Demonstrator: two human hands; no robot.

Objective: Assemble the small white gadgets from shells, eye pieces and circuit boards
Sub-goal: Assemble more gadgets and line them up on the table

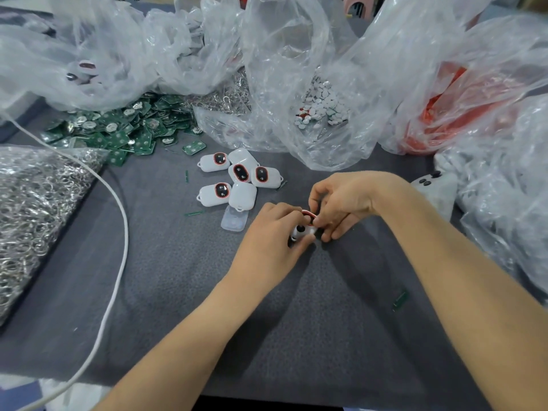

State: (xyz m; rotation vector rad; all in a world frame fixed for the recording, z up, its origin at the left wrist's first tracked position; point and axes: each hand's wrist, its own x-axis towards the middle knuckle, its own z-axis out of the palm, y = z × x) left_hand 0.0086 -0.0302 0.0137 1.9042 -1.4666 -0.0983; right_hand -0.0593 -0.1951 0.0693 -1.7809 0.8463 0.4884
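Both forearms reach forward, left hand (271,234) and right hand (341,203) meeting, curled fingers pinching a white gadget (297,232).

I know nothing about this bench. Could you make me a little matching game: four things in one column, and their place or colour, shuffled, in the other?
Things:
1 circuit boards
2 metal rings
3 white cable
4 unfinished gadget

Descriptions:
A gripped by the left hand and right hand
B green heap, far left
C silvery, bagged at the left edge
D curves across the grey cloth

Pairs: 1-B, 2-C, 3-D, 4-A
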